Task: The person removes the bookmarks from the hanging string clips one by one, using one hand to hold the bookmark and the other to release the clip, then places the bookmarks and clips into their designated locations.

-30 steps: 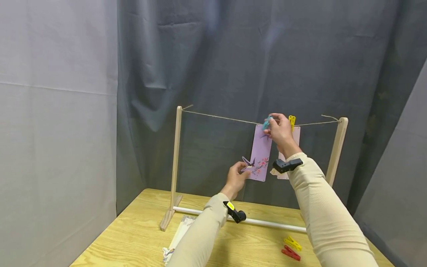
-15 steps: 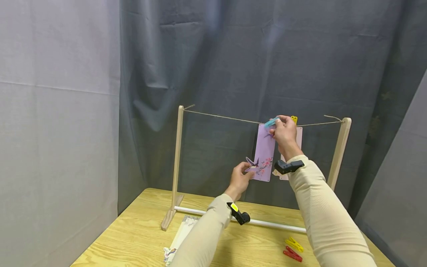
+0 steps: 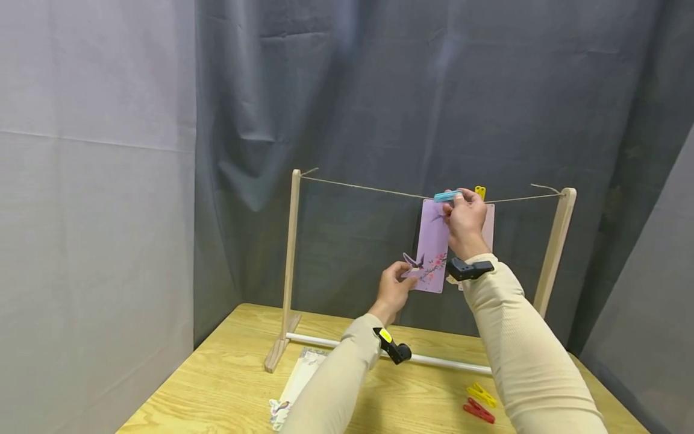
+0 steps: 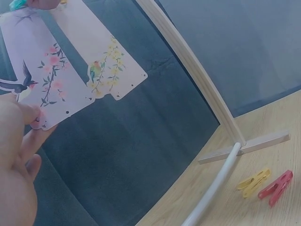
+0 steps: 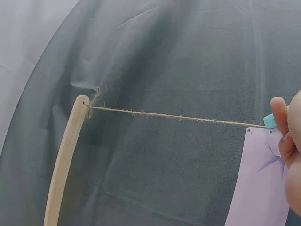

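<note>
A lilac bookmark-like card (image 3: 432, 241) printed with a swallow and pink blossoms hangs at the string (image 3: 374, 188). My left hand (image 3: 394, 290) pinches its lower left edge near the swallow, thumb in front in the left wrist view. My right hand (image 3: 467, 222) grips a light blue clothespin (image 3: 446, 196), held almost level at the card's top edge by the string. Whether the clothespin's tips bite the card and string is hard to tell. In the right wrist view the fingers cover most of the clothespin (image 5: 270, 121).
A pale pink card (image 4: 101, 52) hangs to the right under a yellow clothespin (image 3: 480, 192). Wooden posts (image 3: 291, 253) hold the string; a white rod (image 3: 444, 364) joins their feet. On the table lie yellow (image 3: 481, 395) and red clothespins (image 3: 479, 410) and pale cards (image 3: 298, 380).
The blue clothespin has turned from a steep slant to nearly level as my right hand rotates and shifts slightly right. My left hand keeps its hold on the lilac card.
</note>
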A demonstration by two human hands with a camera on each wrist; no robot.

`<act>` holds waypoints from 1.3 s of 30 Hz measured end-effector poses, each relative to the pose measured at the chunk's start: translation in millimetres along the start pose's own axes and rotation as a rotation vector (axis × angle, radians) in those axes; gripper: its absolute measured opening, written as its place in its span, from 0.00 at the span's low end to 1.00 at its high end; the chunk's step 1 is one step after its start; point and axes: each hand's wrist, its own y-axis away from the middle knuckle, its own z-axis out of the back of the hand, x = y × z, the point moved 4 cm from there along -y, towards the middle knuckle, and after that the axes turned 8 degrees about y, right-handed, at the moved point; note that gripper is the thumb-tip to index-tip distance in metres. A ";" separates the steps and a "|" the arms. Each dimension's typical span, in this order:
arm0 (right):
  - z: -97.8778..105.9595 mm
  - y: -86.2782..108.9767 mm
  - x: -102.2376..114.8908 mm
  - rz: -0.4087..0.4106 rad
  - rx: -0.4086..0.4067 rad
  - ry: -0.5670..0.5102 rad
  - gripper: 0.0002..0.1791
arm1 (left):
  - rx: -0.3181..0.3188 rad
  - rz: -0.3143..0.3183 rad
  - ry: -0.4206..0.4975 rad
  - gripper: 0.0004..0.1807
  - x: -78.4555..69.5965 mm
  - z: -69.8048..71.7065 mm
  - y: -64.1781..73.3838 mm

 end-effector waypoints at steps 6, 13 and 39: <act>3.1 -0.1 -0.4 -0.029 -0.001 -0.039 0.17 | -0.016 0.007 0.013 0.10 -0.1 0.8 -0.4; 2.6 0.0 -1.4 -0.051 0.007 -0.100 0.17 | -0.041 0.021 -0.008 0.11 0.9 4.3 -1.5; 7.9 3.0 -3.4 0.015 0.131 -0.060 0.15 | -0.091 0.014 -0.034 0.11 -3.9 2.7 1.9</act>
